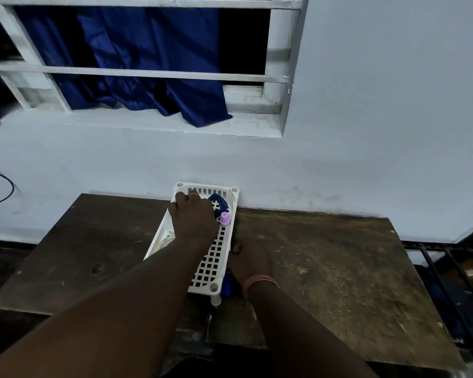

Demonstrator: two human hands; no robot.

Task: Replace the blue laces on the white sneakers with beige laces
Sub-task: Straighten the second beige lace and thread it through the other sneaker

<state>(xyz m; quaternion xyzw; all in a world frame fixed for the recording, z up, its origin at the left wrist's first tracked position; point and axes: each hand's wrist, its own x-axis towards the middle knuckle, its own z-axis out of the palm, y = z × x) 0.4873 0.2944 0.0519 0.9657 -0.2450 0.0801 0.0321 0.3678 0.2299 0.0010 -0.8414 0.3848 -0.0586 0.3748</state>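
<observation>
A white perforated plastic basket point(215, 257) stands on the brown wooden table point(325, 268), its far end against the wall. Inside it lie a bundle of dark blue lace point(219, 204), a small purple cap point(225, 218) and something beige point(165, 241) at the left side. My left hand point(193, 216) reaches into the far end of the basket with its fingers curled downward; what they touch is hidden. My right hand point(250, 259) lies on the table against the basket's right wall, fingers hidden. A blue object point(226, 285) shows between that wrist and the basket. No sneakers are in view.
A pale wall rises directly behind the table, with a barred window and a dark blue curtain point(137, 58) above it. A black cable point(3, 192) hangs at the far left. A dark metal rack point(448, 282) stands right of the table.
</observation>
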